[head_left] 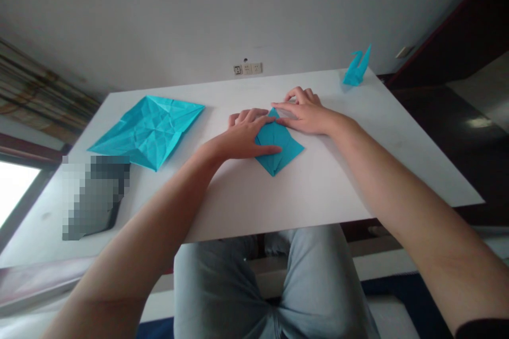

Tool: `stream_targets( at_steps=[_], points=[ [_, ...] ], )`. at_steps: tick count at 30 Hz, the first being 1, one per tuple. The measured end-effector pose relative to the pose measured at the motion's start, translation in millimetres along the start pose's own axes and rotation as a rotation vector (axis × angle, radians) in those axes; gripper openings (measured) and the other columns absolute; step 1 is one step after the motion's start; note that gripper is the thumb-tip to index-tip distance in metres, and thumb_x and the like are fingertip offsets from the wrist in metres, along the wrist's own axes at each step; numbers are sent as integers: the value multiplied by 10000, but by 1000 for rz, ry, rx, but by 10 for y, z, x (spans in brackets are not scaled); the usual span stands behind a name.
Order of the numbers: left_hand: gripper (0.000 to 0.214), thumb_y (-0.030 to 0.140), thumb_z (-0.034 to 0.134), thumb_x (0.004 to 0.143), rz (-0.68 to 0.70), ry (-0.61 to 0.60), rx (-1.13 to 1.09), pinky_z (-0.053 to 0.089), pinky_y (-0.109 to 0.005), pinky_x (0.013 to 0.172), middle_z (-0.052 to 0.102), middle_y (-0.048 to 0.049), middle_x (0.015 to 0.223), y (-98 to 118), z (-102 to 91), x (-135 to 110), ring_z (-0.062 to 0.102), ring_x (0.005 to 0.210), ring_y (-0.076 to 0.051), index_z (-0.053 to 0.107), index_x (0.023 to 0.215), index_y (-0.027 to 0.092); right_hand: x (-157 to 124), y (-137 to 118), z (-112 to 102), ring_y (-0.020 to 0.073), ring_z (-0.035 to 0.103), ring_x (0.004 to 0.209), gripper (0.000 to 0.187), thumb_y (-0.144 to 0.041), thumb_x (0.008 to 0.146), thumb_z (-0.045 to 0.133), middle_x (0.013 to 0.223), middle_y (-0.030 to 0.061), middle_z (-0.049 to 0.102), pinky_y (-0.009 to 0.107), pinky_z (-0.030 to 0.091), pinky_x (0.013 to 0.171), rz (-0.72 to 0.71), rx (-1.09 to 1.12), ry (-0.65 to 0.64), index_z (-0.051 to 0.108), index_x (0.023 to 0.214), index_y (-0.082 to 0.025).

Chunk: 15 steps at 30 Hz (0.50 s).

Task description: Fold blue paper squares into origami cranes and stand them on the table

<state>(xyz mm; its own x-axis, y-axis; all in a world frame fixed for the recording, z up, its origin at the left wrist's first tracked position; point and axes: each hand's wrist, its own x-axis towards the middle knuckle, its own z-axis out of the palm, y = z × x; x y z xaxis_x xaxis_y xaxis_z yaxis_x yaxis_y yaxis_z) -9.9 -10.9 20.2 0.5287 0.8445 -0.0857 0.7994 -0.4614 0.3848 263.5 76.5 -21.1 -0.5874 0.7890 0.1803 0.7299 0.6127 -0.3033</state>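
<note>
A blue sheet of origami paper (287,149), folded into a small diamond with crease lines, lies flat on the white table in front of me. Across its left side rests my left hand (250,135), fingers spread and thumb pressing near the middle crease. At the top corner, my right hand (304,112) has its thumb and index finger on the paper's edge, the other fingers curled. Both hands partly cover the upper part of the diamond.
To the left lies a larger, creased blue sheet (153,130), unfolded. A blue paper crane (357,70) stands at the table's back right corner. A pixelated dark object (101,196) is at the left. Wall sockets (247,69) sit behind the table (326,190).
</note>
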Motion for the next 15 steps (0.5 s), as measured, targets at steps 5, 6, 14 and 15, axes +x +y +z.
stream_targets(
  at_steps=[5, 6, 14, 15],
  points=[
    [1329, 927, 835, 765, 19, -58, 3, 72, -747, 1465, 267, -153, 1958, -39, -4, 0, 158, 1801, -546, 362, 1870, 359, 5, 8, 6, 546, 493, 1538, 699, -829, 1078, 590, 1668, 155, 550, 796, 412, 1286, 18, -2, -7, 711, 1617, -402],
    [1389, 943, 848, 735, 20, -70, 9, 54, -745, 1468, 236, -155, 1972, -36, -5, -3, 128, 1812, -550, 332, 1882, 354, 6, 2, 4, 546, 496, 1536, 692, -821, 1079, 597, 1664, 157, 552, 794, 413, 1286, 23, -7, -7, 712, 1614, -397],
    [1668, 1014, 862, 635, 47, -142, 72, -5, -742, 1465, 31, -222, 2012, -3, 29, -30, -21, 1851, -569, 116, 1927, 269, 15, -34, 9, 527, 541, 1511, 627, -774, 1061, 680, 1638, 164, 553, 768, 448, 1287, 31, -24, 26, 749, 1507, -339],
    [1663, 1016, 855, 642, 53, -144, 76, -10, -734, 1467, 26, -221, 2013, -9, 34, -31, -26, 1854, -561, 107, 1926, 269, 18, -35, 16, 522, 552, 1506, 630, -776, 1051, 697, 1624, 166, 559, 761, 459, 1287, 30, -23, 38, 752, 1493, -330]
  ],
)
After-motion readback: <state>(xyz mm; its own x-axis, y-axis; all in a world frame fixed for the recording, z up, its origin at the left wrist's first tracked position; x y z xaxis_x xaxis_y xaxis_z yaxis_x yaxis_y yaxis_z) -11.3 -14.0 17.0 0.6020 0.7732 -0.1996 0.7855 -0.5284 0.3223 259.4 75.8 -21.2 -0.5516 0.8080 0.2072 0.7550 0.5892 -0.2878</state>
